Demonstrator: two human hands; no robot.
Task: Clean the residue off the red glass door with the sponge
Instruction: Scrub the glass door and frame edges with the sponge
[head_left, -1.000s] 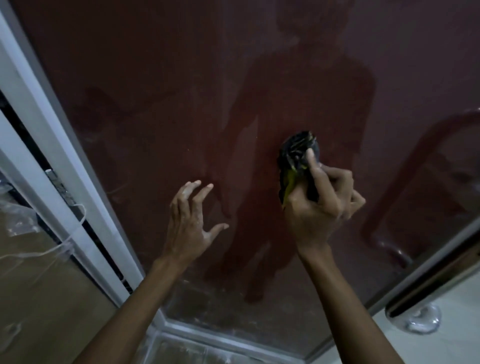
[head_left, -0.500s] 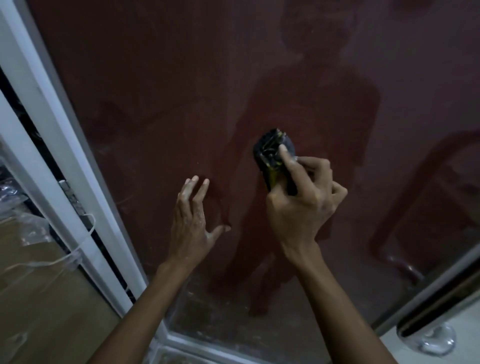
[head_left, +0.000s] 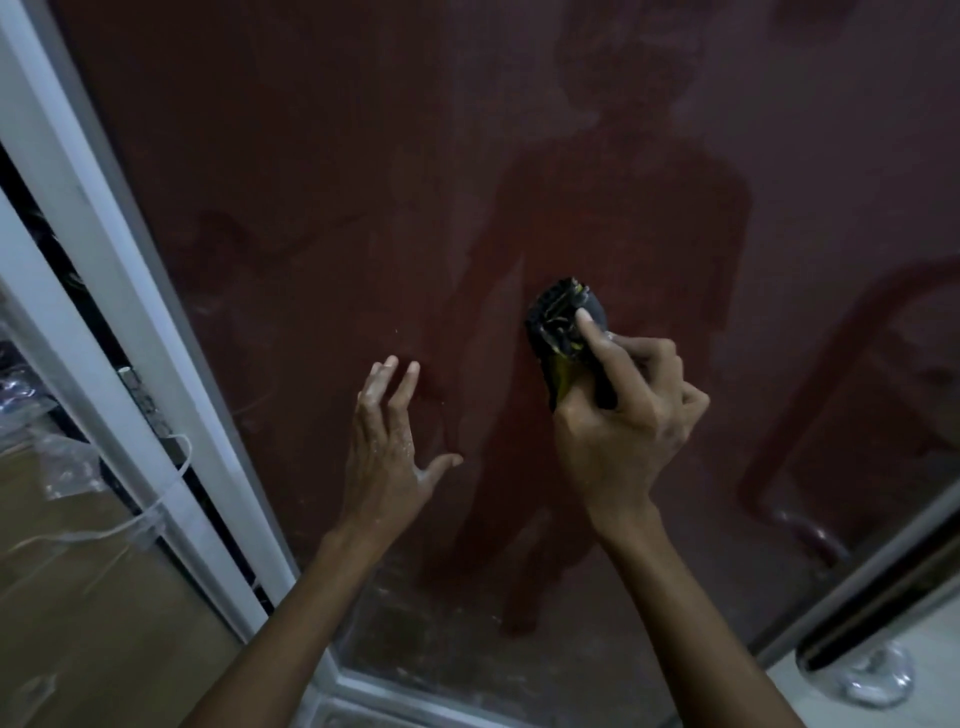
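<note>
Scrubbing step: my right hand (head_left: 623, 431) grips the sponge (head_left: 563, 332) against the red glass door (head_left: 311, 182); left hand (head_left: 387, 441) open, fingers spread. Next I judge: scrub the residue (head_left: 431, 613) below both hands' fingers.

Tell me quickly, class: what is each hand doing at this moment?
Left hand: open, fingers spread, holding nothing, at the red glass door.
Right hand: closed in a grip on the sponge, against the glass.

Dark red glass door (head_left: 322, 171), upright in a pale metal frame; surface hazy, whitish residue thickest along the bottom edge. Crumpled dark scouring sponge with a yellow-green layer (head_left: 563, 338), pressed against the glass near the pane's middle, its lower part covered by fingers.
</note>
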